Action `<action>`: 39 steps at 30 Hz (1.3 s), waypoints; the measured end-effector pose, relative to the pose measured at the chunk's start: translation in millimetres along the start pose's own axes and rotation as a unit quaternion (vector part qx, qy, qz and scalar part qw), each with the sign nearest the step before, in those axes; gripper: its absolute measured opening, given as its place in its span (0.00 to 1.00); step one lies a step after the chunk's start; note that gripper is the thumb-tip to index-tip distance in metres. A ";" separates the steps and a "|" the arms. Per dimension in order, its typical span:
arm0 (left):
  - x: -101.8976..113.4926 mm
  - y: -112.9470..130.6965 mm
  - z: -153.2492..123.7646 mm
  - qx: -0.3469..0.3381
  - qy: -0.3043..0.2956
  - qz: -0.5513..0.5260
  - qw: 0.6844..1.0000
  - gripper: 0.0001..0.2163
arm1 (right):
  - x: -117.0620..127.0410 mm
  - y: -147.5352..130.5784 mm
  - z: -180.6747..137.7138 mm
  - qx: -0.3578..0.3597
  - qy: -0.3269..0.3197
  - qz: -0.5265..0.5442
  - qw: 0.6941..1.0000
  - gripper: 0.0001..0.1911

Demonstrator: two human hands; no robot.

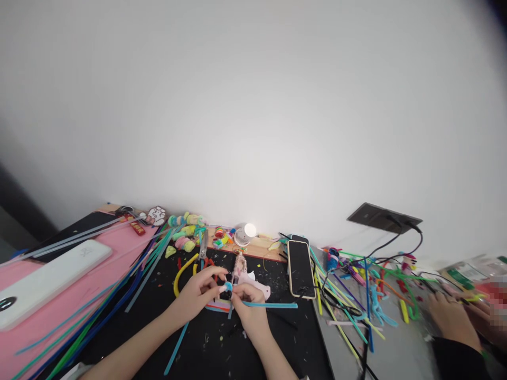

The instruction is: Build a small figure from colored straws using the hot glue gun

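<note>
Over the black mat, my left hand (pixel 202 289) and my right hand (pixel 250 307) meet fingertip to fingertip. Between them is a small curled piece of light-blue pipe cleaner (pixel 228 286), pinched by both hands. A straight blue length (pixel 273 305) sticks out to the right from under my right hand; whether it joins the curl I cannot tell. Close behind my fingers lies a pale pink glue gun-like object (pixel 259 287), partly hidden. A yellow bent pipe cleaner (pixel 176 279) and scissors (pixel 203 245) lie beyond my left hand.
A phone (pixel 301 269) rests right of my hands. Loose pipe cleaners (pixel 348 311) lie farther right, near another person's hands (pixel 453 316). At left are a white power bank-like slab (pixel 55 279) and a pipe cleaner bundle (pixel 138 269). A lit lamp (pixel 242 235) stands by the wall.
</note>
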State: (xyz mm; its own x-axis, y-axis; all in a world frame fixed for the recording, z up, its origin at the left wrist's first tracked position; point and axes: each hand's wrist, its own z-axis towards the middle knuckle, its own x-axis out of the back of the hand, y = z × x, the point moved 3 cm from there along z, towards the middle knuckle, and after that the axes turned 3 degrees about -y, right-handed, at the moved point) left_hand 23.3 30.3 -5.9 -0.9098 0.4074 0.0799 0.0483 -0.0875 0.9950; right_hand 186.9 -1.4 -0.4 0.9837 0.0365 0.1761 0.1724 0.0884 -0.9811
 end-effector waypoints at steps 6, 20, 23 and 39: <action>1.3 5.5 0.5 -0.025 -0.018 0.070 0.997 0.09 | -2.0 2.7 0.6 0.006 -0.015 -0.001 1.000 0.05; 3.3 0.2 0.9 -0.008 0.011 0.038 0.999 0.08 | -4.3 -3.6 0.1 0.004 0.005 0.008 1.000 0.06; 2.9 -0.8 1.0 -0.006 0.010 0.037 0.999 0.07 | -4.4 -4.3 0.5 0.004 0.004 0.009 1.000 0.06; 1.7 11.7 -0.6 -0.012 -0.008 0.027 1.000 0.05 | -4.0 1.5 1.1 0.008 0.012 0.008 1.000 0.05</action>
State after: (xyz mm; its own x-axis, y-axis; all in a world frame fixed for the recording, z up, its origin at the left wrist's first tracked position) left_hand 22.0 29.4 5.8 -0.8997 0.4155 0.1337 0.0865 -0.1305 0.9877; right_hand 183.2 -0.3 -2.5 0.9872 0.0137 0.1589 0.1566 0.1033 -0.9822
